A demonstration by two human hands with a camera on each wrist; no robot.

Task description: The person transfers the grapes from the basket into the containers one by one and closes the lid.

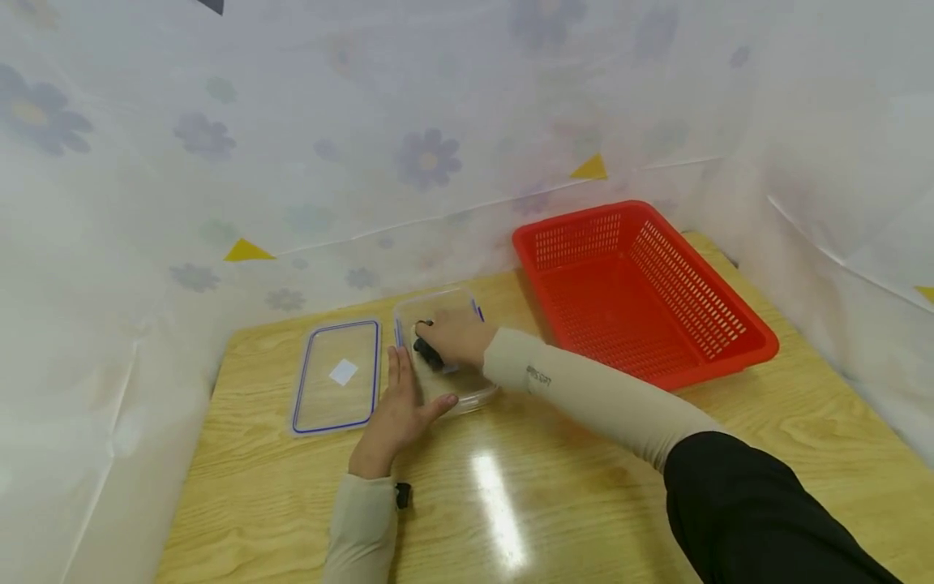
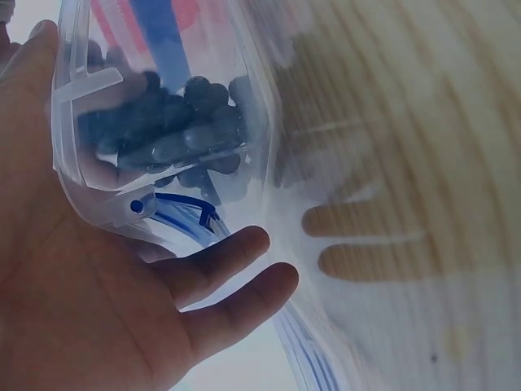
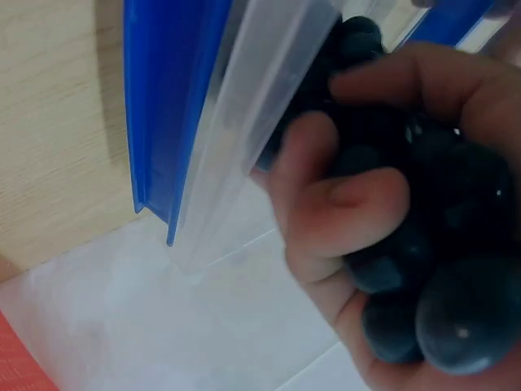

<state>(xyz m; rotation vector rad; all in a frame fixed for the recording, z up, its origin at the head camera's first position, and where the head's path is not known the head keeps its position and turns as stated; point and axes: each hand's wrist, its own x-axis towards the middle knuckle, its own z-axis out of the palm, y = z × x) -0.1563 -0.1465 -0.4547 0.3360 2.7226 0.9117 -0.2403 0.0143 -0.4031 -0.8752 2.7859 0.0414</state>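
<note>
A bunch of dark grapes (image 1: 428, 354) is in my right hand (image 1: 460, 337), inside the clear plastic box (image 1: 434, 300) with blue clips. In the right wrist view my fingers curl round the grapes (image 3: 468, 314), close beside the box wall and a blue clip (image 3: 167, 106). My left hand (image 1: 397, 410) rests against the box's near left corner, thumb spread along the front and fingers straight along the left side. Through the clear wall in the left wrist view, the grapes (image 2: 191, 126) show dark near the bottom.
Left of the box lies its clear lid (image 1: 321, 357) with a blue seal and a white label (image 1: 343, 372). A red plastic basket (image 1: 620, 292) stands at the right rear of the wooden table (image 1: 584, 503). Flower-patterned sheeting (image 1: 314, 146) hangs behind and at both sides.
</note>
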